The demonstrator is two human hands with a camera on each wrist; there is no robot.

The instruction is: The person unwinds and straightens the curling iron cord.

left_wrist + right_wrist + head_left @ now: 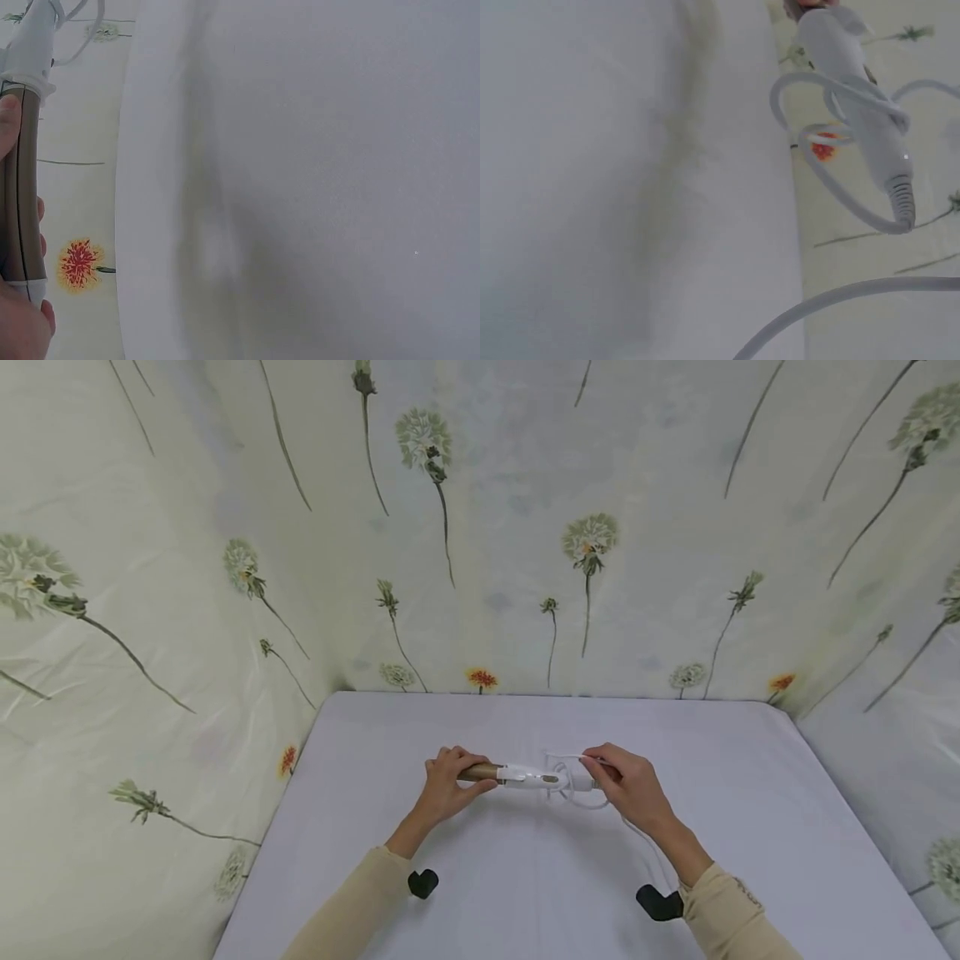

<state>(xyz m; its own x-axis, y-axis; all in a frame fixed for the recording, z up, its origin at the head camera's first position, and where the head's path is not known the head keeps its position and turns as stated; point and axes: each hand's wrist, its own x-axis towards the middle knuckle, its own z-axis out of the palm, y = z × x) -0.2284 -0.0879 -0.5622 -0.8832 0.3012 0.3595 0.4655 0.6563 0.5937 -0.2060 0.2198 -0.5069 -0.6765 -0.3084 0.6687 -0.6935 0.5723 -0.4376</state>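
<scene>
Item: slim curling iron with gold-brown barrel and white plastic handle (525, 774), held level just above the table, lying crosswise between both hands. Left hand (447, 785): fingers curled round the barrel end, thumb on the near side; in the left wrist view fingertips (9, 112) lie against the gold-brown metal. Right hand (628, 785): fingers curled at the handle's tail end, pinching the thin white power cord (577, 793), though the exact finger contact cannot be told. Cord: looped several turns round the handle just left of the right hand, the loops standing clear in the right wrist view (832, 150); the free length runs back under the right forearm. Beneath the grip: pale lilac tabletop (525, 877). Beyond and to both sides: cream fabric backdrop printed with dandelions and small orange flowers (225, 610).
</scene>
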